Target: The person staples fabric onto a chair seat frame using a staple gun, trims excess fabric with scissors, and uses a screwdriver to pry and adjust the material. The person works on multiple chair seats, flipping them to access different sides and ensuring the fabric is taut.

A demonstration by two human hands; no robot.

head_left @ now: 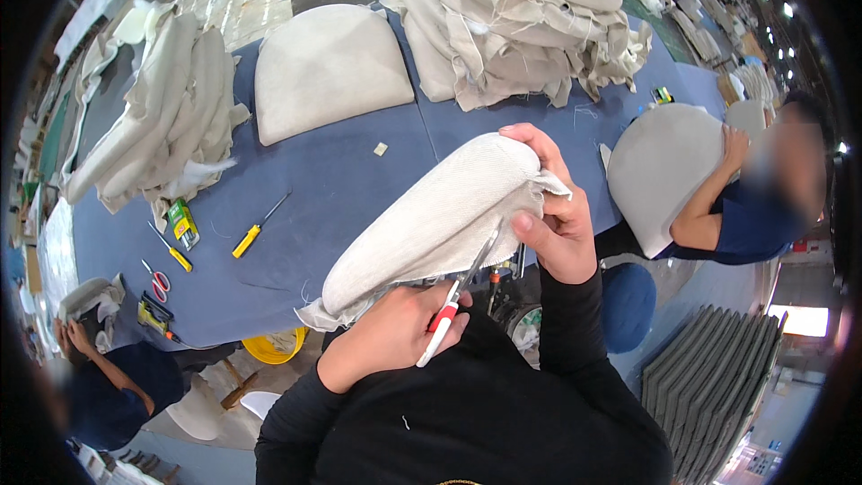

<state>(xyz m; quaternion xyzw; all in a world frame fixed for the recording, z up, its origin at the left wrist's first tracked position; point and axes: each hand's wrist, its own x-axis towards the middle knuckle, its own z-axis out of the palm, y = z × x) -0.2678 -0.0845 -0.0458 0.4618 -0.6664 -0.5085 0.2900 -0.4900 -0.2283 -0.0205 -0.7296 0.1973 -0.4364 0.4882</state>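
Far left of frame: fabric pile (148, 99), w/ a yellow screwdriver (254, 233) and small scissors (158, 281) on the blue table (341, 180) below it. Upper centre: a flat cushion (328, 67), bigger fabric stack (530, 18) to its right. Centre: my left hand (395, 334) is clenched round red-handled scissors (456, 296), blades up against the cushion (440, 216) I'm working on. My right hand (557, 207) grips that cushion's right end, thumb & fingers pinching cover fabric. Right edge: another person hugging a cushion (660, 166).
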